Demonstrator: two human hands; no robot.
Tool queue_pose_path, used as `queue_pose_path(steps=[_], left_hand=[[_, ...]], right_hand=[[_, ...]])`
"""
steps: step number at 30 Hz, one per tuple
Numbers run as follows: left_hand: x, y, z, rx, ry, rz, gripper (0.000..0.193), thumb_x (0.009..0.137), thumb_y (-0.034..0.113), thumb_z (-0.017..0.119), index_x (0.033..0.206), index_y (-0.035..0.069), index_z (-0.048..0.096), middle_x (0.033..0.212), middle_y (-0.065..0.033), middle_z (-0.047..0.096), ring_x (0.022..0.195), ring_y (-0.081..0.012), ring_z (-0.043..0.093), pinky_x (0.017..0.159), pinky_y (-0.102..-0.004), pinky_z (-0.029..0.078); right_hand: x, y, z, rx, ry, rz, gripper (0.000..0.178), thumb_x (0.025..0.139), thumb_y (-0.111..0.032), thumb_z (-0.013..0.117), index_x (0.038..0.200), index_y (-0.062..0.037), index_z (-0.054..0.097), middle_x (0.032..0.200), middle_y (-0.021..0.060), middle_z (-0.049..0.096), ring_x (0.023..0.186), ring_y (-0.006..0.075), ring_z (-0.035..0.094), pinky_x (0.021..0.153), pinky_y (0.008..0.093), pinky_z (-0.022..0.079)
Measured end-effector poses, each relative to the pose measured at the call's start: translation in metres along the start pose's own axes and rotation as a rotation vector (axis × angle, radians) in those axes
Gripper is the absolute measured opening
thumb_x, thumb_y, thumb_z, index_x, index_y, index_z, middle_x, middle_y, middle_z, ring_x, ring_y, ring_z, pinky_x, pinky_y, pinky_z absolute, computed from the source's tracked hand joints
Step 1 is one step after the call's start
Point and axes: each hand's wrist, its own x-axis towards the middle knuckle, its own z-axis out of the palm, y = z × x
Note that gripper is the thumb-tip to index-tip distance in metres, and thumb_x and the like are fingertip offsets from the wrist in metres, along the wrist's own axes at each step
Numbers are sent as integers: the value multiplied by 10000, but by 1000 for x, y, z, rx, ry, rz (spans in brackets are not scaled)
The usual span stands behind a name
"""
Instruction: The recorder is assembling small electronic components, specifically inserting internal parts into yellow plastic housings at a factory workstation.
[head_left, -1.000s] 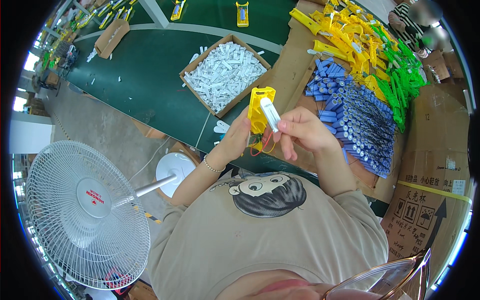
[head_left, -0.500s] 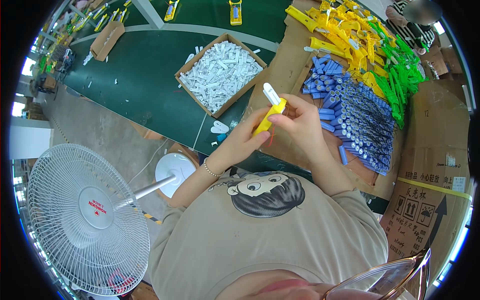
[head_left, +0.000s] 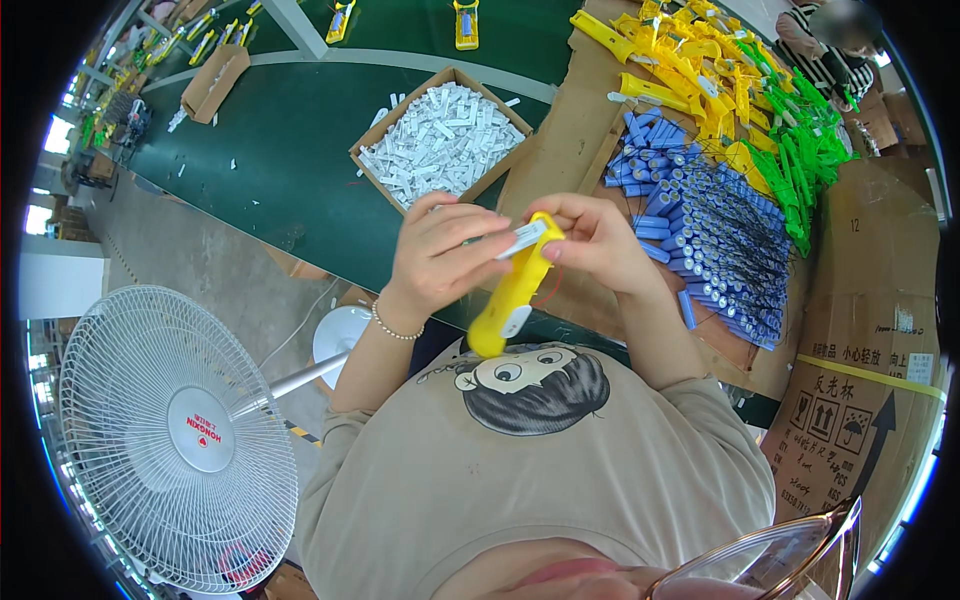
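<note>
Near shirt (head_left: 440, 450), LH (head_left: 440, 255) shifted from yellow casing (head_left: 508, 298) to white pc (head_left: 526, 237).

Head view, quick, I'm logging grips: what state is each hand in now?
Left hand: closed, fingers on the white strip.
Right hand: closed, holding the yellow casing near its upper end.

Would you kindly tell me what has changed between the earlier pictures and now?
The left hand has let go of the yellow casing and moved left, its fingers now at the white piece. The right hand, which at first held a white piece, now grips the casing's upper end. The box of white parts and the blue cells stayed put.
</note>
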Motion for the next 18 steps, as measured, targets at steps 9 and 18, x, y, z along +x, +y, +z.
queue_pose_path(steps=[9,18], left_hand=[[-3,24,24,-1583,-96,-1032,808,776,59,671,1431,52,197,1394,-139,380,1287,-237,390,1043,-375,362],[-6,38,19,-561,-234,-738,558,938,167,489,1418,-15,272,1360,-236,427,1247,-350,455,1019,-373,362]], right_hand=[[-3,8,4,183,-19,30,404,871,-120,633,1216,52,512,1078,119,646,974,177,632,841,302,516],[0,13,16,-226,403,-113,326,820,-100,701,1079,61,585,992,90,643,862,109,615,733,239,504]])
